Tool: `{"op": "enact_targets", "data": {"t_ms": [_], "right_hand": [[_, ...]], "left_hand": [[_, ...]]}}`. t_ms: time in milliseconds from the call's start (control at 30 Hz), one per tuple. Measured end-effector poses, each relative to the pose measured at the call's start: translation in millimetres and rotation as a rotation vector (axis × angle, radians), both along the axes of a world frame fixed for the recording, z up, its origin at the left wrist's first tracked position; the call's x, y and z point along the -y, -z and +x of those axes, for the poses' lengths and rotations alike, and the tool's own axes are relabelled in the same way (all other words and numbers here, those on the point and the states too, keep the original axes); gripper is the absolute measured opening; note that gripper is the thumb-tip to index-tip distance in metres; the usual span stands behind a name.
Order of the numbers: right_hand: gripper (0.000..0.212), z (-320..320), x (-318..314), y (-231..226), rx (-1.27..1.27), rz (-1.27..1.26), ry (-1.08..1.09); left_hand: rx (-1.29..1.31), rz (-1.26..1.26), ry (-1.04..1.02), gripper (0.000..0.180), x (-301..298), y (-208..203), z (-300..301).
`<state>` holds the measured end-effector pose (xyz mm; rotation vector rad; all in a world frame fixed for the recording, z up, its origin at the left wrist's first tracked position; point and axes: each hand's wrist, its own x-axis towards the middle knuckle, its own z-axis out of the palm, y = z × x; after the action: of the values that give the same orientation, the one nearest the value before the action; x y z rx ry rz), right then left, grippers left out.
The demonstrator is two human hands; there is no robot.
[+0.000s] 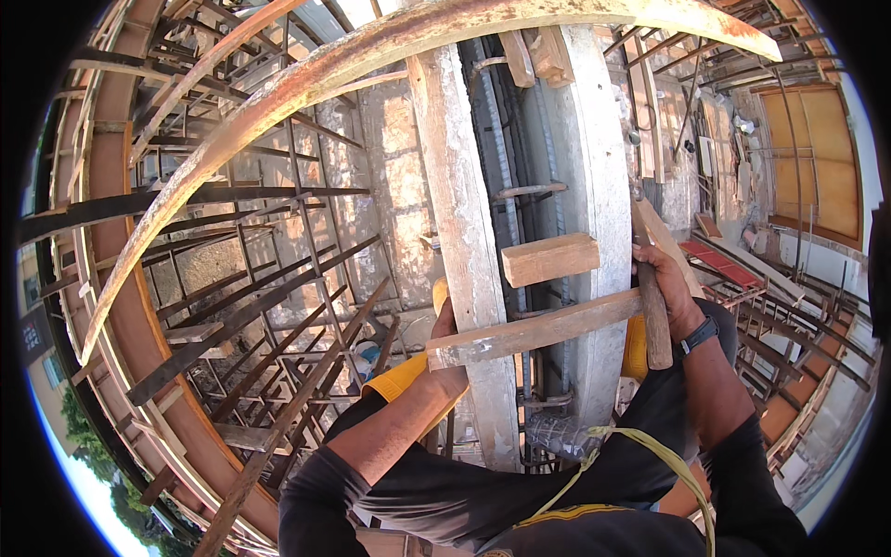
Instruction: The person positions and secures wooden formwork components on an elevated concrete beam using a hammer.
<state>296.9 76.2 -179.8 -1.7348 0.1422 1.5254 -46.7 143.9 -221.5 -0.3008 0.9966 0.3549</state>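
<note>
**Up on the column formwork: batten across the boards, one hand on each side**

Up against the tall wooden column form, the person is working with both hands around one horizontal wooden batten. That batten is lying crosswise over the two upright boards, its long axis running left to right and tilting up a bit toward the right end. The left hand is sitting right at the batten's lower left end, fingers wrapped behind the board edge, so it's gripping or at least pressing there; I can't quite tell how tight. The right hand is clenched around a wooden hammer handle, which is hanging roughly upright just past the batten's right end, touching or nearly so. The hammer head is hidden behind the board, can't make it out.

So the batten is lying between the hands, closer to the left one, which is actually on it. A shorter wooden block is sitting just above it, spanning the gap where the rebar is showing. A yellow rope is looping across the person's lap.
</note>
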Motion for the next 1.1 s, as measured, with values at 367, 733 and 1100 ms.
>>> {"op": "enact_targets", "data": {"t_ms": [367,733,1100], "right_hand": [[0.025,-8,-5,-6,-0.115,-0.024,0.068],[0.024,-8,-6,-13,-0.172,-0.06,0.121],[0.028,-4,-5,0,-0.041,-0.057,-0.026]], "left_hand": [[-0.004,-0.142,0.03,0.047,-12,-1,7],[0.207,-0.139,0.036,0.051,-10,11,4],[0.064,0.148,0.097,0.051,2,19,-3]]}}
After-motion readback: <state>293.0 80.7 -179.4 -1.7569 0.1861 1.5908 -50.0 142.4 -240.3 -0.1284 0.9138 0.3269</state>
